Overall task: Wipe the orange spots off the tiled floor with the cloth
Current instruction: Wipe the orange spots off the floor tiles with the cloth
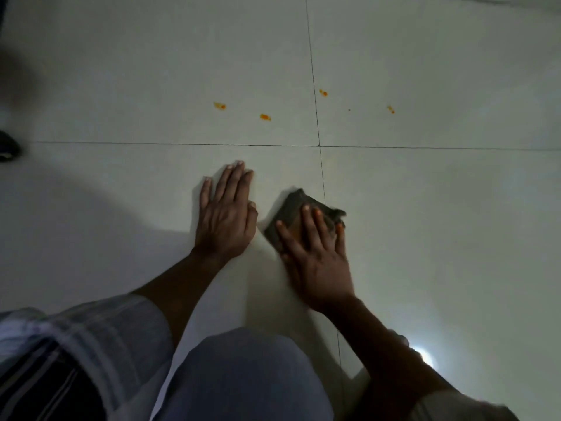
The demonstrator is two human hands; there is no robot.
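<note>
Pale, glossy tile [425, 238] fills nearly everything you look down on, split by thin dark grout lines that cross just above and between your hands. No container of any kind shows here, so nothing is held in one.

Your right hand [315, 256] lies flat with its fingers spread, pressing a folded grey cloth [291, 208] against the floor; it pins the cloth from above and does not curl around it. The cloth sits just left of the vertical grout line, on the near side of the horizontal one, and its far corners stick out past your fingertips. That hand and the cloth's right edge look blurred.

Your left hand [226, 217] rests palm down on the bare tile just beside the cloth, fingers straight and close together, holding nothing.

Four orange spots lie beyond the horizontal grout line, well apart from the cloth: two on the far-left tile [219, 106] [265, 117], and two on the far-right tile [323, 93] [391, 109].

Nothing lies on the floor between the cloth and the spots. A striped sleeve [100, 338] covers your left forearm, and your knee in bluish fabric [243, 375] fills the bottom centre. A dark object [7, 147] sits at the left edge, too cropped to identify. A bright reflection [423, 357] glares by your right forearm.
</note>
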